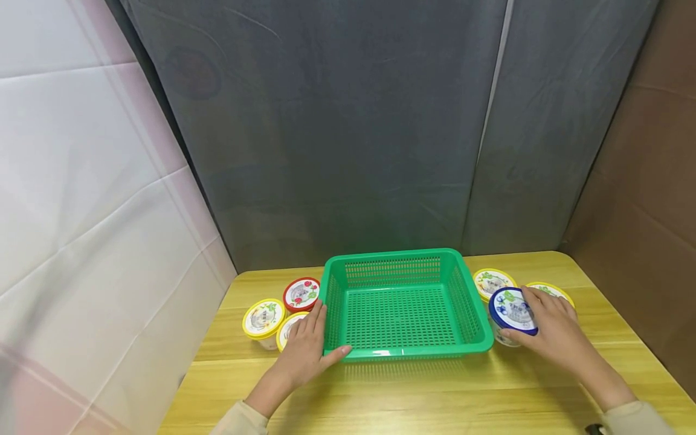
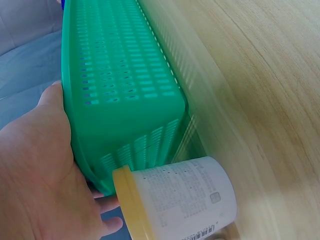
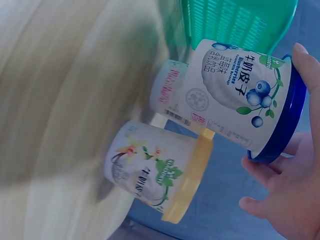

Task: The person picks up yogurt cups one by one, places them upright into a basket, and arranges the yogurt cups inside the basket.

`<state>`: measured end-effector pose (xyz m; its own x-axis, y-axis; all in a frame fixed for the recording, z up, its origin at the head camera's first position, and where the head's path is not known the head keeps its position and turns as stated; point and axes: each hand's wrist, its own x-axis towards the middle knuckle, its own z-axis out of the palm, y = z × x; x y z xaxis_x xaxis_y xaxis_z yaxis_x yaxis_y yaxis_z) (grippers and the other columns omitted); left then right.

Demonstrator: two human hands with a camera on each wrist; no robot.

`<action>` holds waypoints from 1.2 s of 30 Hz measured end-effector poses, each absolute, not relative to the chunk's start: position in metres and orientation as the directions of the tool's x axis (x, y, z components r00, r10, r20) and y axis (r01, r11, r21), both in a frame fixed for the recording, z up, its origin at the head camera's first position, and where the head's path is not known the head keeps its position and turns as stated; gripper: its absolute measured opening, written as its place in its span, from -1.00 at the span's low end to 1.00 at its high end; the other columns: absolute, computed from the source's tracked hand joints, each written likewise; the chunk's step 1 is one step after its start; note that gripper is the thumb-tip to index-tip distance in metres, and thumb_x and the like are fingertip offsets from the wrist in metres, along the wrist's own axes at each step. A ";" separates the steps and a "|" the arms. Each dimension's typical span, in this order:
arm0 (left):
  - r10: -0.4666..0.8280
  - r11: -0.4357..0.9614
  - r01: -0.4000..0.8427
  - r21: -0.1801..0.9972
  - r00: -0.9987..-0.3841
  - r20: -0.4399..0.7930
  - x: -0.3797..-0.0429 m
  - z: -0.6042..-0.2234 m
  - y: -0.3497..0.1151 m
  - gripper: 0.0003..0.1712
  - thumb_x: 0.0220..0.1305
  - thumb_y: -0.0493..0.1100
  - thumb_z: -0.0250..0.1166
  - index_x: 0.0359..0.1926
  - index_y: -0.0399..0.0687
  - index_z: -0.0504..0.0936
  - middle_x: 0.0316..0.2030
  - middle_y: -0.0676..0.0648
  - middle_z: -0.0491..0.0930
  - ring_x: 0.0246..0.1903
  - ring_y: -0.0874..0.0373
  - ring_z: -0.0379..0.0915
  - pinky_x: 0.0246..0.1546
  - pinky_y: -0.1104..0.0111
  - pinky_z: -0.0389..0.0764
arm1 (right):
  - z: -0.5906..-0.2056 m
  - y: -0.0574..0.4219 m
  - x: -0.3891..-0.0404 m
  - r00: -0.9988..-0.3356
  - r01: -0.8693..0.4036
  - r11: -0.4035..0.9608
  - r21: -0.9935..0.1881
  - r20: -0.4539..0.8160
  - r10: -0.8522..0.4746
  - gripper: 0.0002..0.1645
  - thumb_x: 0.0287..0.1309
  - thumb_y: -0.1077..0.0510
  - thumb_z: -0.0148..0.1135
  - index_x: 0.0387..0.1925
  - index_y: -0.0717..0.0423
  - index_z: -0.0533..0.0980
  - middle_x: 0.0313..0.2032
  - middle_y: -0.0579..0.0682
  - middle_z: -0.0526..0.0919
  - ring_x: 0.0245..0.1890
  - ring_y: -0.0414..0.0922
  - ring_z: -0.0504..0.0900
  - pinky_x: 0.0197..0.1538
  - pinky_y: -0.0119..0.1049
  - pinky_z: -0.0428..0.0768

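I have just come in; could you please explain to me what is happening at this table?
A person is working around a green basket on a wooden table. Their left hand rests at the basket's near left corner, while their right hand holds a blue-lidded cup just right of the basket. Two yellow-lidded cups are close to that hand; two other yellow-lidded cups and a red-lidded cup are left of the basket. All six cups are outside it.

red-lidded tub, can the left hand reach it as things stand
Likely yes: the red-lidded tub stands close to the left hand, its lid uncovered, though that hand would have to leave the basket.
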<state>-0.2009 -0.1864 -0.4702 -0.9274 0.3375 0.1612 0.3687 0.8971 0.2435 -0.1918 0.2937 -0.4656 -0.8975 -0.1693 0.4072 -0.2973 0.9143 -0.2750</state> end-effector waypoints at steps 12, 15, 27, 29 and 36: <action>0.338 0.896 0.368 0.248 -0.928 0.155 -0.202 -0.470 -0.186 0.18 0.24 0.47 0.11 0.50 -0.36 0.05 0.54 -0.30 0.00 0.52 -0.20 -0.01 0.43 -0.18 0.15 | -0.446 0.291 -0.198 -0.897 -0.300 0.916 -0.268 0.406 -0.175 0.25 -0.12 -0.34 0.47 0.34 0.45 0.25 0.23 0.45 0.36 0.20 0.35 0.30 0.22 0.34 0.10; 0.339 0.896 0.369 0.246 -0.928 0.156 -0.202 -0.470 -0.186 0.18 0.24 0.47 0.11 0.50 -0.37 0.06 0.54 -0.31 0.00 0.52 -0.20 -0.01 0.43 -0.18 0.15 | -0.441 0.291 -0.198 -0.899 -0.299 0.917 -0.264 0.400 -0.178 0.26 -0.12 -0.35 0.47 0.35 0.45 0.24 0.24 0.45 0.36 0.20 0.35 0.29 0.22 0.32 0.11; 0.338 0.896 0.369 0.246 -0.928 0.159 -0.201 -0.470 -0.186 0.18 0.24 0.47 0.11 0.50 -0.37 0.05 0.54 -0.30 0.00 0.52 -0.20 -0.01 0.44 -0.19 0.14 | -0.423 0.286 -0.201 -0.915 -0.285 0.920 -0.271 0.363 -0.176 0.27 -0.08 -0.38 0.43 0.40 0.39 0.19 0.29 0.44 0.32 0.25 0.37 0.26 0.27 0.35 0.09; 0.337 0.896 0.367 0.249 -0.928 0.156 -0.202 -0.471 -0.186 0.18 0.24 0.47 0.11 0.50 -0.36 0.05 0.54 -0.30 0.00 0.52 -0.20 -0.01 0.44 -0.19 0.14 | -0.420 0.284 -0.202 -0.916 -0.279 0.923 -0.267 0.363 -0.172 0.28 -0.08 -0.39 0.43 0.40 0.38 0.19 0.29 0.44 0.31 0.25 0.37 0.25 0.27 0.35 0.09; 0.337 0.897 0.367 0.245 -0.928 0.156 -0.202 -0.472 -0.187 0.18 0.24 0.47 0.11 0.50 -0.37 0.06 0.54 -0.31 0.00 0.52 -0.20 0.00 0.43 -0.19 0.16 | -0.410 0.275 -0.206 -0.912 -0.297 0.914 -0.276 0.366 -0.185 0.28 -0.07 -0.37 0.43 0.44 0.35 0.15 0.32 0.42 0.31 0.27 0.37 0.24 0.27 0.37 0.10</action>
